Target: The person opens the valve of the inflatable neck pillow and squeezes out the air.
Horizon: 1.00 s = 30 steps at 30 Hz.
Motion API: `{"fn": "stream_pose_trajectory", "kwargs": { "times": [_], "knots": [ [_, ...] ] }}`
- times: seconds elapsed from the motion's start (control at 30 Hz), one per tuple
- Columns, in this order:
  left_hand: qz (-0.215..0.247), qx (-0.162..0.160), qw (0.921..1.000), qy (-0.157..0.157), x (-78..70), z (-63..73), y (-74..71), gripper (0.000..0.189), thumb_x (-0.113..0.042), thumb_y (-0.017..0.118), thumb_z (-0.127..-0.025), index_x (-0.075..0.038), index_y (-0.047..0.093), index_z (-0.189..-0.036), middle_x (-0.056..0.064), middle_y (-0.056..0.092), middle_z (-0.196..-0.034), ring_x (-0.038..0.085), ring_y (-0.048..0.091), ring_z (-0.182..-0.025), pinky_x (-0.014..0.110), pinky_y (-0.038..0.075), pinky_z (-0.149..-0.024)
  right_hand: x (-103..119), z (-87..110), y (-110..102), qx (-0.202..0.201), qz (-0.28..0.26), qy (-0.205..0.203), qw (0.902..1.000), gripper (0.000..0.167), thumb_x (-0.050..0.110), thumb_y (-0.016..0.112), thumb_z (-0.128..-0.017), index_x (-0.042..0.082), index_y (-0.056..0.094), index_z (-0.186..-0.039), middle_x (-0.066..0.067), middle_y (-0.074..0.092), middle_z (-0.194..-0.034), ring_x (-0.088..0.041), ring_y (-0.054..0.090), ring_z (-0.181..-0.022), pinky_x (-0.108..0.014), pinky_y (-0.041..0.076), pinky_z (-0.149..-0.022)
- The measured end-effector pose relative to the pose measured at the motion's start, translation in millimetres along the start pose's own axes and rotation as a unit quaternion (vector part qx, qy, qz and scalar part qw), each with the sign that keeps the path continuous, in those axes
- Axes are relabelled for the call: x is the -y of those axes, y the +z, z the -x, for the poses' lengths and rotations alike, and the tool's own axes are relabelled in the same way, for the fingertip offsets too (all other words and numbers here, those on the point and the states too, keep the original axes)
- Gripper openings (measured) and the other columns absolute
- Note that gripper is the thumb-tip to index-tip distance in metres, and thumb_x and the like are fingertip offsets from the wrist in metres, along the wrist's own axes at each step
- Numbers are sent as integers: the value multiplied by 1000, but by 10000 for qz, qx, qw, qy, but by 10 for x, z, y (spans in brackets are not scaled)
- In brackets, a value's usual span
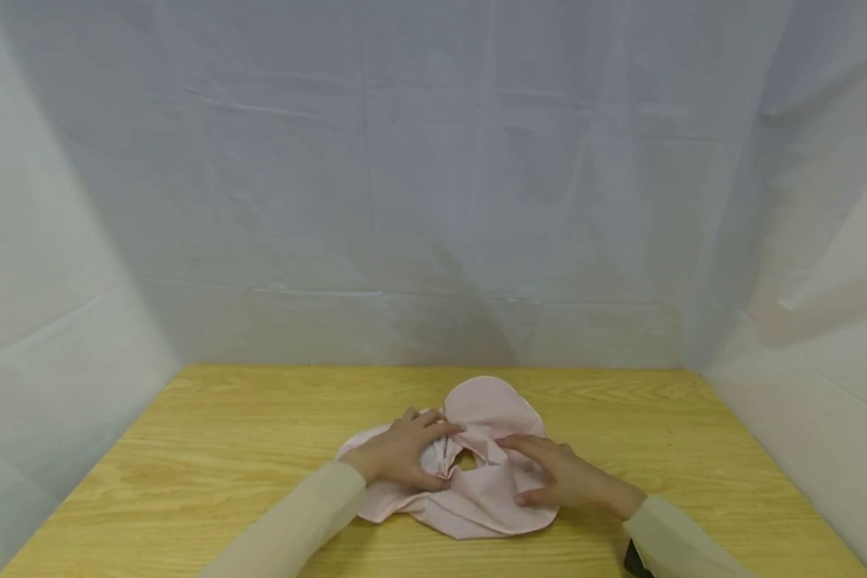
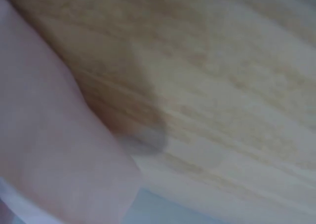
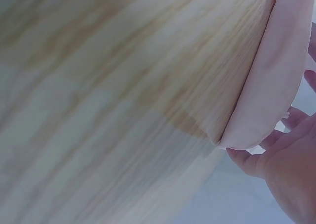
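A pink cloth piece (image 1: 477,498) with rounded lobes lies on the wooden table, its folds gathered round a small opening. A pale patterned part shows near that opening. My left hand (image 1: 405,453) curves over the left side and grips gathered cloth between thumb and fingers. On the right side, my right hand (image 1: 571,478) rests with thumb and fingers spread apart. In the right wrist view, fingertips (image 3: 239,157) touch the edge of the pink cloth (image 3: 271,76). The left wrist view shows a pink lobe (image 2: 54,120), blurred, over the wood.
The light wooden table (image 1: 246,449) has a far edge against a pale sheet (image 1: 405,201), and more sheeting hangs at both sides. A dark object (image 1: 634,559) shows partly beneath the right sleeve at the front.
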State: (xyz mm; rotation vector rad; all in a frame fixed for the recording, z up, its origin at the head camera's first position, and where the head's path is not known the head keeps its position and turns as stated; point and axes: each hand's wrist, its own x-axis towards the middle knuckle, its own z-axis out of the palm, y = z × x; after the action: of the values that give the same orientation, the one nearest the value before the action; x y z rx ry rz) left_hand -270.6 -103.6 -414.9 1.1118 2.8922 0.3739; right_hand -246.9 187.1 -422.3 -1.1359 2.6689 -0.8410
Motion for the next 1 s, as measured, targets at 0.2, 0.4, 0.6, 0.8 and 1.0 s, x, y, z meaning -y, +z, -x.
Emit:
{"fn": "stream_pose_trajectory", "kwargs": {
  "times": [0.2, 0.4, 0.6, 0.8, 1.0],
  "knots": [
    [63, -342, 9993, 157, 9, 20, 37, 65, -51, 68, -72, -26, 49, -128, 1, 45, -131, 25, 45, -117, 45, 39, -98, -8, -12, 1, 27, 40, -249, 9997, 66, 42, 65, -80, 20, 39, -138, -5, 42, -141, -34, 37, -128, -65, 28, -97],
    [249, -634, 9976, 88, 21, 68, 82, 64, -54, 70, -70, -26, 53, -125, 11, 37, -134, 26, 47, -116, 41, 41, -98, -3, -13, 7, 147, 135, -127, 9997, 65, 44, 64, -81, 22, 40, -138, -8, 41, -141, -35, 35, -129, -67, 27, -95],
    [182, -689, 9973, -164, -14, 127, 95, 72, -62, 67, -69, -29, 48, -131, 8, 41, -125, 24, 48, -109, 43, 40, -97, 9, -5, 12, 213, 140, 7, 9997, 65, 46, 63, -80, 25, 40, -137, -9, 40, -142, -36, 34, -129, -68, 26, -94],
    [-235, -937, 9932, -651, -96, 217, 115, 74, -71, 57, -70, -35, 43, -134, 4, 42, -138, 46, 33, -125, 69, 21, -96, 6, -4, 21, 172, 244, -88, 9995, 64, 46, 63, -80, 25, 41, -136, -10, 42, -140, -36, 36, -128, -68, 27, -94],
    [487, -918, 9892, -1030, -162, 286, 136, 76, -66, 60, -71, -36, 39, -137, 7, 31, -147, 67, 13, -122, 82, 9, -86, -9, -4, 35, 197, 244, -102, 9995, 64, 47, 63, -80, 27, 40, -137, -11, 41, -141, -36, 36, -128, -67, 28, -94]
  ]
}}
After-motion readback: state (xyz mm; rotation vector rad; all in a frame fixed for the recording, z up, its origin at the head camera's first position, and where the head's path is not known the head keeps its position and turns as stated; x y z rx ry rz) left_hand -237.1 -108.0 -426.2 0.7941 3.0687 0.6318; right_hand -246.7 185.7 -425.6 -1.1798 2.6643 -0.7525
